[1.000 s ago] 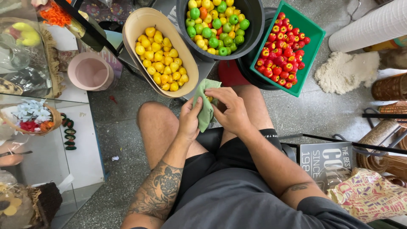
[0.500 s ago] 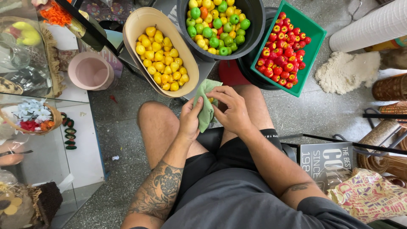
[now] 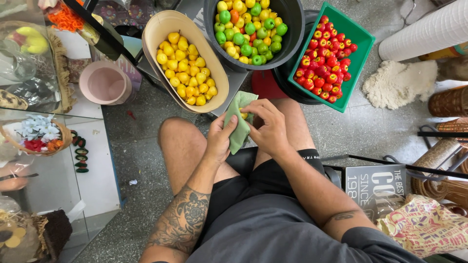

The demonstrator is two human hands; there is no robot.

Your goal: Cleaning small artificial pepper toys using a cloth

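Right hand point(image 3: 269, 130): fingers curled inward, tips pressed around a small yellow fruit-shaped piece point(image 3: 244, 115), of which only a sliver shows between fingertips and cloth. Left hand point(image 3: 222, 138): thumb and fingers pinch a soft, pale green folded cloth point(image 3: 239, 119) from the side, the cloth draped between the two hands and touching the piece. Both hands sit over the person's bare knees, just below the containers.

Outward from the hands: an oval beige tub of small yellow pear-shaped pieces point(image 3: 185, 62) lies just above the left hand; a round dark bucket of mixed green, yellow and orange round pieces point(image 3: 249, 28) sits above centre; a green rectangular plastic tray of red apple-shaped pieces point(image 3: 325, 61) leans against the bucket, tilted. A pink round empty pot point(image 3: 106, 82) stands on the grey stone floor point(image 3: 141, 160) to the left.

Risks, as judged:
- The piece is small and mostly covered; a loose pinch could let it slip through the cloth and drop between the knees to the floor.
- The cloth hangs free at its upper corner, near the tub's rim; it could snag and drag pieces out.
- The tilted tray looks poorly seated; a knee bump could spill the red pieces.
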